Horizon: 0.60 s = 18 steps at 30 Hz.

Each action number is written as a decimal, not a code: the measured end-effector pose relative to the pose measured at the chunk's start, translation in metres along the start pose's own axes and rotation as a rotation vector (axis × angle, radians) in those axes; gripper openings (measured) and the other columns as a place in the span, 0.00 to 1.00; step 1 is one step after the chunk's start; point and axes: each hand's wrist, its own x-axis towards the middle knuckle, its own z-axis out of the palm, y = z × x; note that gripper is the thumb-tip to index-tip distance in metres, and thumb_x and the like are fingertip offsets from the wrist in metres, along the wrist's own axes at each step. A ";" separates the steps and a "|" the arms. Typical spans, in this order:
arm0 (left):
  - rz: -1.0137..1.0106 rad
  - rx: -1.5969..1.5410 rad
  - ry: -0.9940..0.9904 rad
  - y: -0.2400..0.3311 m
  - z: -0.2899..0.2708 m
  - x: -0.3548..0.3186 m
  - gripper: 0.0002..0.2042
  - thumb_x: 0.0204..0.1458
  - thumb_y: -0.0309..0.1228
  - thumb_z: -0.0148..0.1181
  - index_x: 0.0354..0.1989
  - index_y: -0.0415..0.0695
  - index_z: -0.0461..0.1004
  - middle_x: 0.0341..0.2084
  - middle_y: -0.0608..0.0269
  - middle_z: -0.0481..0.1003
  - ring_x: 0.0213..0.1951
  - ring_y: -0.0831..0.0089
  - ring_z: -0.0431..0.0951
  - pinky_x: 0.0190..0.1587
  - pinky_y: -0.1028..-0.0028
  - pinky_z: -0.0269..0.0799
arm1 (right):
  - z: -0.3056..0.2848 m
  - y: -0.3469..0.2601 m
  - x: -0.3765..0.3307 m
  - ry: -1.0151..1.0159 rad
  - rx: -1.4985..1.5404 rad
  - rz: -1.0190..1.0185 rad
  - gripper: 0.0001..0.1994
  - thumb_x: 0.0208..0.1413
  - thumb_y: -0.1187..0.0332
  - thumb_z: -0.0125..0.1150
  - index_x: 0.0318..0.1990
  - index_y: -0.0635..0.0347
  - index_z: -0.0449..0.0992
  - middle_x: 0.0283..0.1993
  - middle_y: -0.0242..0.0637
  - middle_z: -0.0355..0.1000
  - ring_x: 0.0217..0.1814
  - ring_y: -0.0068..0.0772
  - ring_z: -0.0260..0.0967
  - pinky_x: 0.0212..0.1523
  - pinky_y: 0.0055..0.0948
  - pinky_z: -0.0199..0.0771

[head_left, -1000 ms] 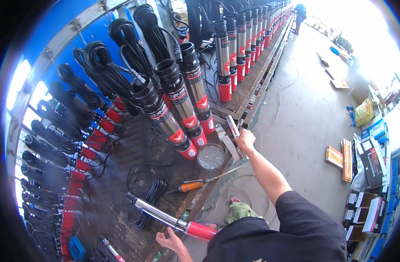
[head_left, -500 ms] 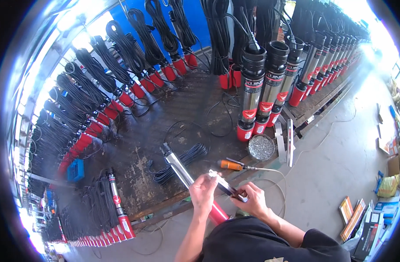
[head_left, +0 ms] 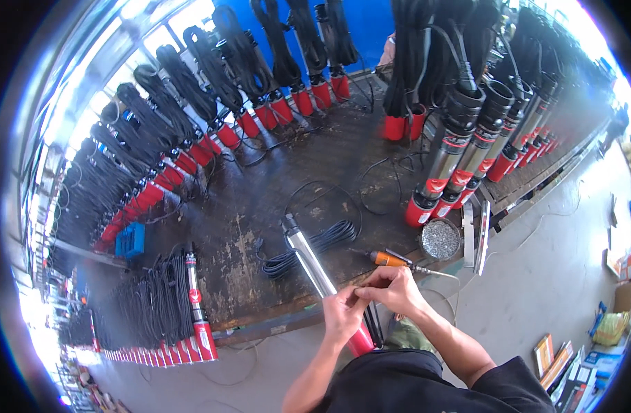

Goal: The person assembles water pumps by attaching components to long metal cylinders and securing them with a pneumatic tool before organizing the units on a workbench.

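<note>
Hands: I see left hand (head_left: pixel 342 315) gripping pump (head_left: pixel 314 265) lying on bench (head_left: pixel 260 199) | right hand (head_left: pixel 397 289) pinched, maybe on a small part, at pump | screwdriver (head_left: pixel 391 259) just beside | screw dish (head_left: pixel 440 239) near.

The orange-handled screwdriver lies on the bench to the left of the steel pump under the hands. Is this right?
Not quite. In the head view the orange-handled screwdriver lies on the bench to the right of the steel pump, just beyond the right hand.
</note>
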 end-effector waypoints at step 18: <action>-0.664 -0.719 0.477 -0.204 -0.213 0.261 0.21 0.65 0.47 0.52 0.51 0.38 0.66 0.31 0.55 0.77 0.26 0.66 0.79 0.25 0.66 0.77 | 0.051 0.114 -0.032 -0.029 -0.174 0.488 0.15 0.57 0.64 0.67 0.46 0.66 0.77 0.24 0.25 0.70 0.24 0.16 0.67 0.24 0.22 0.65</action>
